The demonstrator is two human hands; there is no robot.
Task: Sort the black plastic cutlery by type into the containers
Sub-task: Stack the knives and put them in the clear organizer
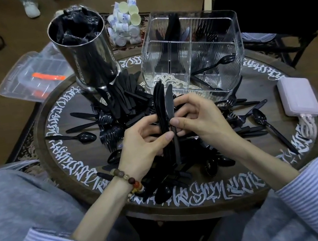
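Observation:
Over the middle of the round table (69, 148), my left hand (143, 142) grips a bunch of black plastic knives (160, 103) held upright, blades pointing away from me. My right hand (198, 117) pinches one more knife (170, 105) against the bunch's right side. A heap of black forks, spoons and knives (121, 105) covers the table under and around my hands. A clear divided container (192, 50) at the back right holds some black cutlery. At the back left a steel canister (87, 54) is stuffed with black cutlery in crinkled wrap.
A pink power bank (298, 95) with a white cable lies at the table's right edge. A clear plastic lid and box (33, 76) with an orange item sit on the floor to the left. Small white cups (125, 20) stand behind the table. Someone's white shoes (31, 6) show at the top.

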